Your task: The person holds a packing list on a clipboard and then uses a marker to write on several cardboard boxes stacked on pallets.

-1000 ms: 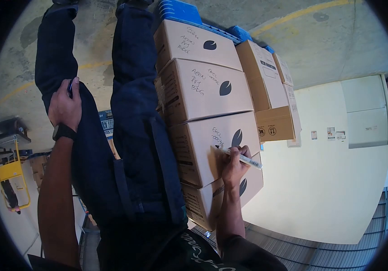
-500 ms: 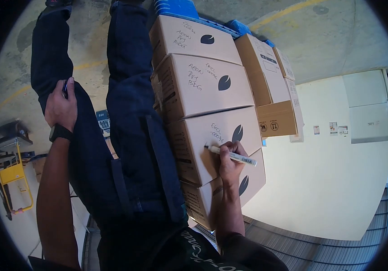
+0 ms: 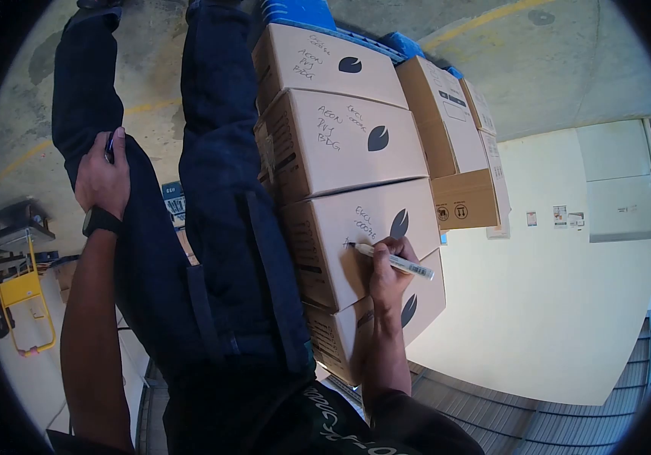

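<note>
1. Presently: right hand (image 3: pixel 387 277) clenched around a white marker (image 3: pixel 395 260), fingers (image 3: pixel 400 249) wrapped about the barrel, tip just beyond the fingertips and touching the face of a cardboard box (image 3: pixel 356 243).
2. Risk, judged: smeared ink if the heel of the hand drags over the fresh stroke under the tip; cause, wrist resting on the box below the writing line.
3. Risk, judged: crooked or skipped stroke if the tip lifts or slides on the slightly tilted panel; cause, writing with no second hand bracing the box.
4. Left hand (image 3: pixel 101 178) well apart from the marker, closed on a small dark blue object (image 3: pixel 110 148) pressed against the trouser leg (image 3: pixel 143 250); object itself too hidden to identify.
5. Box in hand: plain brown, dark leaf mark (image 3: pixel 399 224) just past the knuckles, handwritten lines (image 3: pixel 363 220) above the tip.
6. Beyond the fingers: two further boxes (image 3: pixel 340 140) of the same kind in the stack, each already lettered.
</note>
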Available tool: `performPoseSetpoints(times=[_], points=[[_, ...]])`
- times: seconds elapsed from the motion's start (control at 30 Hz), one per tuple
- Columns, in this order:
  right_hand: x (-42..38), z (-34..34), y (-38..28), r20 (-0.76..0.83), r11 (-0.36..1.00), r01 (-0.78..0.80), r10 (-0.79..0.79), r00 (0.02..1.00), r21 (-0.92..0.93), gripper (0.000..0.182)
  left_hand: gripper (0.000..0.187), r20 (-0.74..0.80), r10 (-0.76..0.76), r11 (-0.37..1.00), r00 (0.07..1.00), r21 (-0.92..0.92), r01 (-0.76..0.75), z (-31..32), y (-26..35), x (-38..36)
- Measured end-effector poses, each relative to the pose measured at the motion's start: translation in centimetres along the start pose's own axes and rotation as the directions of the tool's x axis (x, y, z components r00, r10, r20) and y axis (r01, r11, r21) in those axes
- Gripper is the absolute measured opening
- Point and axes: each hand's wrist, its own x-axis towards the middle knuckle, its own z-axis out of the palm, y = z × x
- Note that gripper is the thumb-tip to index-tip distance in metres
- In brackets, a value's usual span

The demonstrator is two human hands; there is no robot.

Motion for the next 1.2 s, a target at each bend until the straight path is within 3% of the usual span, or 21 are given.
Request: performPoseSetpoints(times=[0.07,0.2,0.3,0.37,0.47,0.57,0.8,0.9,0.97,1.2], points=[[0.1,-0.2,0.3,-0.089,0.998,0.029,-0.024,0.996,0.064,0.024,0.046,-0.023,-0.012,1.0,1.0,0.008,0.012,-0.2,0.3,-0.1],[-0.1,-0.1,0.1,-0.087,0.998,-0.009,0.014,0.996,0.058,0.023,0.045,-0.001,-0.001,1.0,1.0,0.013,0.001,-0.2,0.2,0.0],[0.0,-0.6,0.7,-0.074,0.995,0.052,-0.047,0.996,0.08,0.021,0.045,-0.011,-0.012,0.999,1.0,0.031,0.012,-0.3,0.2,-0.1],[-0.1,-1.1,0.4,0.002,1.0,0.003,-0.003,1.0,0.005,0.021,0.045,-0.017,-0.007,1.0,1.0,0.02,0.007,-0.3,0.3,-0.1],[-0.1,-0.7,0.5,-0.044,0.994,-0.005,0.01,0.999,0.105,0.022,0.045,-0.005,-0.013,1.0,1.0,0.022,0.014,-0.1,0.1,0.0],[-0.1,-1.0,1.2,-0.06,1.0,0.013,-0.012,0.998,0.018,0.023,0.045,-0.018,-0.024,1.0,1.0,0.01,0.024,-0.1,0.1,-0.1],[0.1,-0.9,0.7,-0.064,0.993,0.023,-0.016,0.998,0.114,0.022,0.046,0.017,-0.023,1.0,1.0,0.005,0.023,-0.3,0.2,0.1],[0.1,-0.7,0.4,-0.082,0.999,0.042,-0.041,0.996,0.007,0.024,0.049,0.047,-0.038,0.999,0.998,-0.008,0.039,-0.2,0.1,0.0],[0.2,-1.3,0.7,-0.12,0.997,-0.013,0.021,0.992,0.07,0.024,0.046,-0.019,-0.024,1.0,1.0,0.018,0.024,-0.2,0.2,-0.1],[0.3,-1.6,1.1,-0.043,0.994,0.023,-0.018,0.999,0.108,0.023,0.045,-0.005,-0.031,0.999,1.0,0.018,0.031,-0.3,0.2,0.1]])
